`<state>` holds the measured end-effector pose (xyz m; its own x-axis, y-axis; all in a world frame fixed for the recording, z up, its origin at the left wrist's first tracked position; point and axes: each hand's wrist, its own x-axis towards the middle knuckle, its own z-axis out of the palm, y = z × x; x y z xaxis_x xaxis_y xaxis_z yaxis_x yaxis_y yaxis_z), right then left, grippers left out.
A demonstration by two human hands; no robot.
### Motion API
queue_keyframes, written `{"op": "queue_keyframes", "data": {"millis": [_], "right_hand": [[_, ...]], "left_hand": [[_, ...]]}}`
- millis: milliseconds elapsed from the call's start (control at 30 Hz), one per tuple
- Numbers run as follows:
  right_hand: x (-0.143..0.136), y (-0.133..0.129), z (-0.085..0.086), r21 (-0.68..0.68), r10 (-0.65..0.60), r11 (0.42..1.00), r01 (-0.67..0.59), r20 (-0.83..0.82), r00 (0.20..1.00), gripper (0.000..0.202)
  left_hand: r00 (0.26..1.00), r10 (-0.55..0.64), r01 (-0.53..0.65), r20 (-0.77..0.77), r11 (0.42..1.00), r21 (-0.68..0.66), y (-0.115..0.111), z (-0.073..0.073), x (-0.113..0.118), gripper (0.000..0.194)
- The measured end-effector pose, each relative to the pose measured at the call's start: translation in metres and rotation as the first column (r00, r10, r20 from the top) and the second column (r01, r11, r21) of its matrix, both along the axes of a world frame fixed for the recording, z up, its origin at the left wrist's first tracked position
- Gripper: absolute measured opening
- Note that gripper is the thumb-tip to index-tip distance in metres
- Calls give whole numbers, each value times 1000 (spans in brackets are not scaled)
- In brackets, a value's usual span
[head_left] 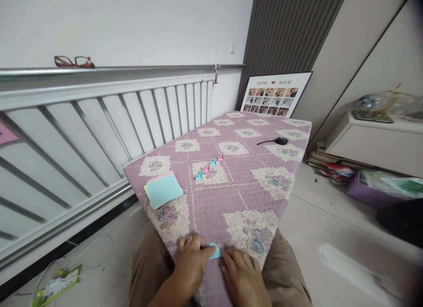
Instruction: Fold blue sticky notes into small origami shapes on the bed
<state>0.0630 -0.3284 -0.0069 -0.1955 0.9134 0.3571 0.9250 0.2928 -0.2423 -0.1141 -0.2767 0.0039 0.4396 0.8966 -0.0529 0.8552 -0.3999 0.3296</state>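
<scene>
A small folded piece of light blue paper (216, 252) lies on the purple flowered tablecloth (211, 225) at the near end. My left hand (191, 264) holds its left side, thumb pressed on the paper and the other fingers curled on the cloth. On its right side, the fingertips of my right hand (243, 271) pinch the edge, fingers close together. Farther up, several small folded paper pieces, blue (199, 176) and pink (220, 157), stand in a slanting row. A stack of square paper sheets (165, 190), blue on top with pink and yellow edges showing, rests on the left.
A black round object with a strap (280, 141) lies toward the far right of the table. Along the left runs a white radiator (139, 117), with glasses (74, 61) on the pipe above. A power strip (61, 286) and cables are on the floor.
</scene>
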Motion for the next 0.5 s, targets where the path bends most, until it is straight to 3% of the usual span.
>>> {"op": "queue_keyframes", "data": {"millis": [267, 500], "right_hand": [[4, -4, -3, 147, -24, 989, -2, 174, 984, 34], [-18, -9, -9, 149, 111, 978, -144, 205, 972, 43]], "left_hand": [[1000, 25, -25, -3, 999, -21, -2, 10, -3, 23], [1000, 15, -14, 13, 998, -62, 0, 15, -4, 20]]}}
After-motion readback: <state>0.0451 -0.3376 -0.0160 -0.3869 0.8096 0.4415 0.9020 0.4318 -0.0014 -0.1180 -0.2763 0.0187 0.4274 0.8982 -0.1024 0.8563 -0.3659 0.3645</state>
